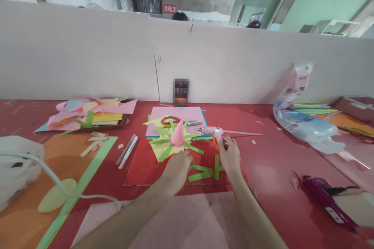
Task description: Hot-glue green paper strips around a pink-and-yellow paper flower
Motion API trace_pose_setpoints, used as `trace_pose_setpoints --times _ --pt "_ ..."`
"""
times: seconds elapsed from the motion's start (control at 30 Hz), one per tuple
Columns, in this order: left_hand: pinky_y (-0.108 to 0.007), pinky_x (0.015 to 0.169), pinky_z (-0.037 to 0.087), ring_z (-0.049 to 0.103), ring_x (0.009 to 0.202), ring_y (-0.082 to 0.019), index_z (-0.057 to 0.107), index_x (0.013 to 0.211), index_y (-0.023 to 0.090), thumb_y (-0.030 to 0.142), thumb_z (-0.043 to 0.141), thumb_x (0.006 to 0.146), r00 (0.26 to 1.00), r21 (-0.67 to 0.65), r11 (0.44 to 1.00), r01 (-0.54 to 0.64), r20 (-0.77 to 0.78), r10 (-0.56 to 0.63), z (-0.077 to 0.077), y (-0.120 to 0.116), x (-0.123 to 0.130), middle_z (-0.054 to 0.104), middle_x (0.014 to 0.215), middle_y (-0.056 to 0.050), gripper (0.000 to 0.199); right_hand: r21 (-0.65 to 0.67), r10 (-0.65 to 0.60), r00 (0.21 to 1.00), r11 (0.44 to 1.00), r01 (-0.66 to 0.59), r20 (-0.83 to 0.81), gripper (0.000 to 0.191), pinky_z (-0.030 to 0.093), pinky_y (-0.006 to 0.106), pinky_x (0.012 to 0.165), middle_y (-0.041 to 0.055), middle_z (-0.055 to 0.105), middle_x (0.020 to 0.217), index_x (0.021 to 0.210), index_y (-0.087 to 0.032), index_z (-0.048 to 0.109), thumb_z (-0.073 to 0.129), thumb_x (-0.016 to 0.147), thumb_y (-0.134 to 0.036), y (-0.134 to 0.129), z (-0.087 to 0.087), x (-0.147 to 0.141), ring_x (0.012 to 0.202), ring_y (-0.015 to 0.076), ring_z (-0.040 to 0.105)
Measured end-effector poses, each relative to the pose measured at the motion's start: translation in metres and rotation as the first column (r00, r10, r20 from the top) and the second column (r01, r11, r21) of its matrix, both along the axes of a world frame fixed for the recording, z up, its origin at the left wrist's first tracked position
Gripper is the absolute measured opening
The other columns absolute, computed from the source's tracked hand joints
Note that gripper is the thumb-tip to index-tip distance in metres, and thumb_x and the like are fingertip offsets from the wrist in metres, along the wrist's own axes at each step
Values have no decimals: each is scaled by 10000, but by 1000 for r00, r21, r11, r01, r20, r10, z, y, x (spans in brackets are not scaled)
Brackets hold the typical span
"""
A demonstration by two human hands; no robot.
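Observation:
In my right hand (pixel 230 155) is a hot glue gun (pixel 212 129), its nozzle pointing left and a long glue stick (pixel 245 133) out of its back. My left hand (pixel 180 162) is closed, fingers bent down at the near edge of the paper craft; what its fingertips hold is hidden. The craft has a pink paper cone (pixel 177 134) upright on a yellow paper base (pixel 162 155), with green strips (pixel 196 148) spreading around it. Loose green paper strips (pixel 201 175) lie between my hands on a red board (pixel 143 169).
Scissors (pixel 194 123) lie on pink paper (pixel 154 114) behind the cone. Two pens (pixel 127 151) rest to the left, near a tray of paper scraps (pixel 117 124). At right are a plastic bag (pixel 309 124) and a purple power strip (pixel 327 202). A white partition (pixel 87 54) stands behind.

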State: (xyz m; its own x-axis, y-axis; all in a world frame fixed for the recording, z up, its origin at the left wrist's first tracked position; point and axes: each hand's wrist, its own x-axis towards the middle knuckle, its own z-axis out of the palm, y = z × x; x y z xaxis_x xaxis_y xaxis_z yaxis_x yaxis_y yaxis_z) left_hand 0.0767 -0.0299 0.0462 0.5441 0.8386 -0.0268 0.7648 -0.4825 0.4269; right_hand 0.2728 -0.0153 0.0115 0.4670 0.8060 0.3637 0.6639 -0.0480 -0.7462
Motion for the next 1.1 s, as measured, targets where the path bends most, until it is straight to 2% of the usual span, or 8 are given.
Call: trace_pose_setpoints --times 0.17,0.27,0.43,0.57,0.73,0.87,0.97,1.1 --pt "-257 638 401 556 749 -160 554 778 172 78 498 730 996 38 999 12 88 -15 -9 1 -2 596 824 -21 119 -27 16 1000 999 -16 -8 434 419 302 732 94 545 926 971 -140 585 372 812 -483 0 -1 -1 737 160 530" --pt "-245 595 395 556 703 -151 547 772 194 96 500 731 985 -4 1000 -24 168 24 -13 4 -9 605 760 5 116 -57 22 1000 998 -22 1 438 422 310 743 104 555 955 977 -138 586 375 805 -481 0 -1 1 748 166 541" --pt "-227 663 437 574 749 -125 573 791 201 146 534 744 927 -117 993 -3 372 47 4 12 -39 620 805 14 82 -166 97 995 981 -100 -27 419 431 299 692 95 610 916 915 -155 609 410 772 -494 1 2 3 755 181 573" --pt "-222 707 453 585 781 -118 621 820 219 212 522 782 909 -131 991 27 416 30 13 19 -70 638 845 17 106 -171 87 995 981 -94 -46 421 420 299 682 72 634 858 931 -173 598 390 777 -505 -1 3 0 786 194 581" --pt "-247 728 466 592 799 -138 623 836 224 247 498 807 916 -2 991 -133 381 124 -11 23 -89 645 856 7 130 -219 141 990 965 -142 -18 385 403 299 623 41 617 754 854 -202 570 411 753 -538 -4 4 -7 683 189 568" --pt "-299 789 453 563 872 -165 603 872 198 251 439 849 904 199 940 -277 385 185 -29 23 -90 612 898 -34 174 -278 134 991 953 -123 22 444 403 301 616 43 615 826 934 -213 531 508 668 -568 -6 2 -16 717 202 574" --pt "-327 821 437 545 908 -175 602 903 199 236 418 865 931 293 928 -232 344 125 -31 20 -87 599 933 -45 192 -294 133 989 950 -108 67 529 406 302 627 66 605 953 1011 -216 488 559 620 -564 -6 -1 -21 811 223 579" --pt "-342 871 420 523 998 -179 586 1006 235 201 415 865 964 297 950 -90 264 9 -31 14 -81 584 1042 -37 224 -335 197 973 931 -149 116 497 400 299 631 70 594 992 1035 -226 466 559 639 -513 -8 -3 -26 854 233 581"
